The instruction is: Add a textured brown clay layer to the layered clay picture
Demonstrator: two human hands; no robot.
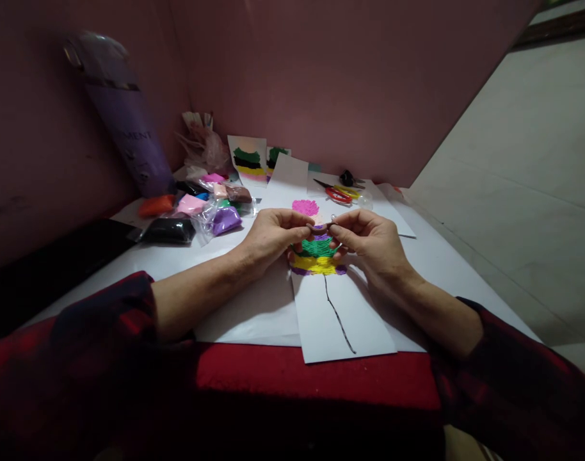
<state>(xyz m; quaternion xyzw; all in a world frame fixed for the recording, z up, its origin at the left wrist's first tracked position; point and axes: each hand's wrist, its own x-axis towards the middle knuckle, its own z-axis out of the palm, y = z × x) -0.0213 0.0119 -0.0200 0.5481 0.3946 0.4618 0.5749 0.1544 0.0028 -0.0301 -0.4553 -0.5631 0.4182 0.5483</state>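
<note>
Between my left hand and my right hand is a short roll of brown modelling clay, each end pinched by thumb and forefinger. It is held above a white card. On the card, bands of green, yellow and purple clay lie below a round pink clay patch. A thin black line runs down from the bands toward the card's near edge. My fingers and the roll partly cover the upper bands.
Bagged clay packets in several colours lie to the left, with a purple bottle behind them. Red-handled scissors and yellow-handled ones lie at the back. Striped cards lean near the pink wall. Red cloth borders the front.
</note>
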